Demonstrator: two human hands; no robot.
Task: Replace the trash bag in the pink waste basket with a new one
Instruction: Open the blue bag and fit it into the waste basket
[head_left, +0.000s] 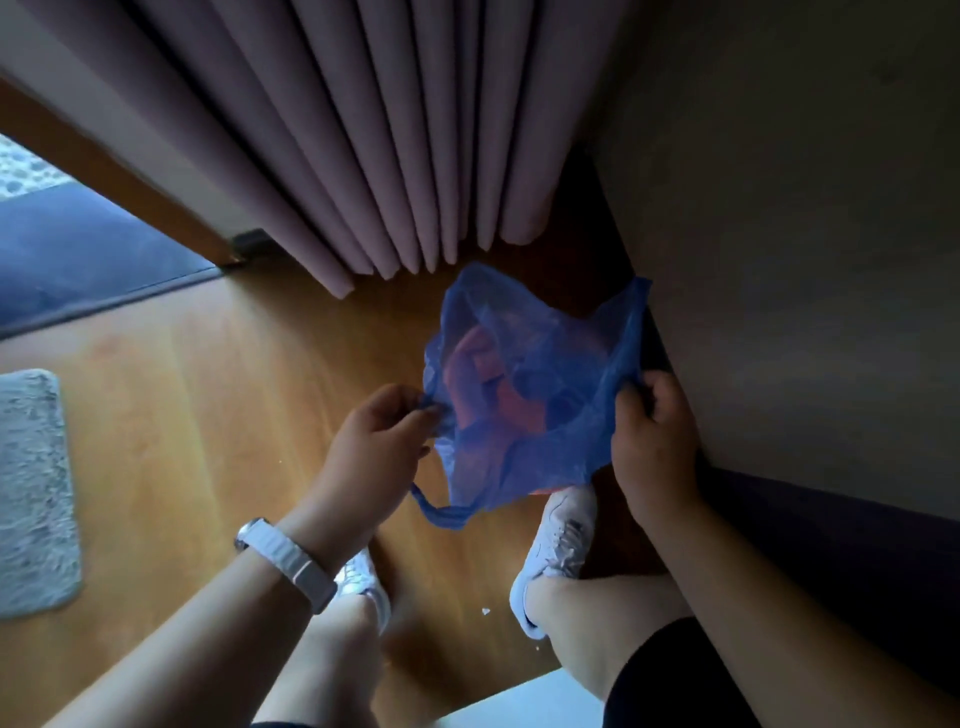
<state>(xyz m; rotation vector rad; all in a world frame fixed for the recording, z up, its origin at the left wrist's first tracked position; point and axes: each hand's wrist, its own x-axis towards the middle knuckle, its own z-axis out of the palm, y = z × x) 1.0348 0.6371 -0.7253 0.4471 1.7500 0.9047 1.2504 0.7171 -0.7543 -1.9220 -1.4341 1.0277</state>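
Note:
A thin blue trash bag (535, 395) is stretched open between my two hands, low over the wooden floor. My left hand (379, 447) pinches its left rim, and my right hand (654, 441) grips its right rim close to the wall. Through the translucent plastic shows the pink waste basket (480, 379), blurred, standing on the floor below the bag. A blue tie handle (441, 512) of the bag dangles under my left hand. I cannot tell whether the bag touches the basket's rim.
Mauve curtains (389, 156) hang down to the floor just behind the basket. A beige wall (805, 260) runs along the right. A grey rug (31, 493) lies at the left. My two white shoes (558, 551) stand near the basket.

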